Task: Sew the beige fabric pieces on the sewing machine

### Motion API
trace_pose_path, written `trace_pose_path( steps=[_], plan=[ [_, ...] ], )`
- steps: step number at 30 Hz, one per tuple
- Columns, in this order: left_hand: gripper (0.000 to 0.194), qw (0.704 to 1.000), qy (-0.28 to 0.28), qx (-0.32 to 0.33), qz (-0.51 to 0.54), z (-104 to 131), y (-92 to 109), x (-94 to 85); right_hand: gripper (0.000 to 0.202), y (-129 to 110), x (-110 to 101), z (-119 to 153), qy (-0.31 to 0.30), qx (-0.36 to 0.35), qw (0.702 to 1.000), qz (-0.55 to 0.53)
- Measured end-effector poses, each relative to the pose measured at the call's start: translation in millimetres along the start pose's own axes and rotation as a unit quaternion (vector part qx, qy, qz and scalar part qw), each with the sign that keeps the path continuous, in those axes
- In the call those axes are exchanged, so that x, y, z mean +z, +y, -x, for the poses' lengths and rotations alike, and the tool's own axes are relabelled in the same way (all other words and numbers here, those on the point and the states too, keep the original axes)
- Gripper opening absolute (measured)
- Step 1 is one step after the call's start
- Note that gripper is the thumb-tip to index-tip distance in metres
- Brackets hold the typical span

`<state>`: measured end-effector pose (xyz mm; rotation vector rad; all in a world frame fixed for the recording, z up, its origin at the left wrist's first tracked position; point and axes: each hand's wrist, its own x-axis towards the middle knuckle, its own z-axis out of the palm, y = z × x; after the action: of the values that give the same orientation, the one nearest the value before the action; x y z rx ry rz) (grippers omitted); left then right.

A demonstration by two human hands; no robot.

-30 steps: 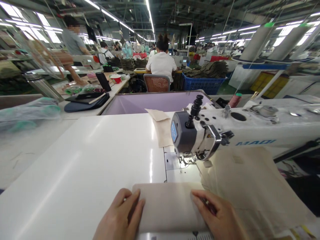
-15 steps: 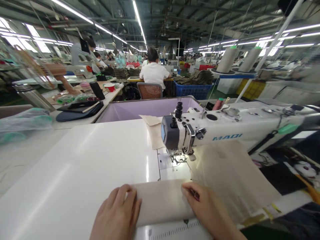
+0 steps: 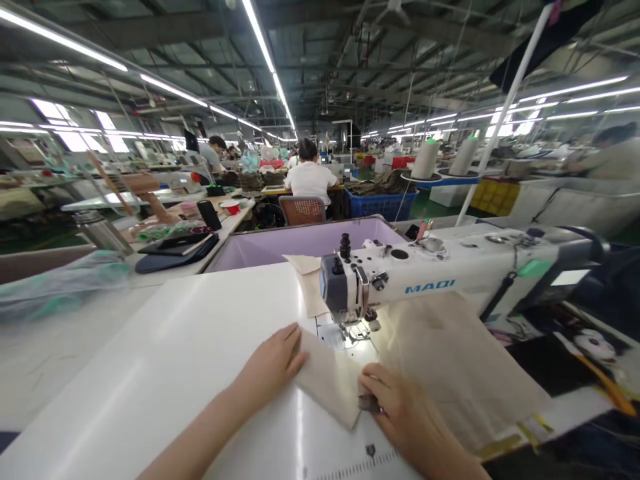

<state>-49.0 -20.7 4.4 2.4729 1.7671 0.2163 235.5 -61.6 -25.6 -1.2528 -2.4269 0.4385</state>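
Note:
A folded beige cloth piece [image 3: 327,377] lies aslant on the white table, just in front of the sewing machine's needle area. My left hand [image 3: 275,357] rests with its fingers on the cloth's left end. At the right end, my right hand [image 3: 393,403] has its fingers curled round a small dark tool [image 3: 369,403], thumb and forefinger beside the cloth's edge. The white sewing machine [image 3: 425,270] stands beyond, its lamp lit over the needle plate. A larger beige cloth [image 3: 450,367] lies right of my right hand, partly under the machine arm.
Another beige piece [image 3: 311,287] lies left of the machine head. Behind the table is a lilac-lined bin [image 3: 295,241]. A phone [image 3: 209,215] and dark pouch [image 3: 175,253] are on the left side table. A person in white [image 3: 311,180] sits ahead.
My left hand has moved forward, toward the machine, and the folded cloth has turned from lying straight across to aslant. The view has tilted up a little. The dark tool now shows more clearly.

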Motion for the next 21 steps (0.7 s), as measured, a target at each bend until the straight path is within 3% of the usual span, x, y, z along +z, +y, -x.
trace_pose_path(
  steps=[4,11,15,21],
  plan=[
    [0.046,0.997,-0.023,0.072,0.023,-45.6,3.3,-3.3,0.040,-8.2,8.1,-4.4,0.008,0.032,0.999,0.006],
    [0.034,0.985,-0.012,0.169,0.020,-89.6,1.0,4.4,0.038,-14.9,12.4,-15.3,0.012,0.044,0.999,-0.011],
    [0.032,0.979,-0.009,0.204,0.021,-105.0,-3.2,1.7,0.038,-13.7,12.5,-19.4,0.015,0.040,0.999,-0.010],
    [0.032,0.977,-0.002,0.215,0.012,-107.2,-5.0,3.7,0.043,-12.8,13.2,-19.5,0.014,0.037,0.999,-0.011]
  ],
)
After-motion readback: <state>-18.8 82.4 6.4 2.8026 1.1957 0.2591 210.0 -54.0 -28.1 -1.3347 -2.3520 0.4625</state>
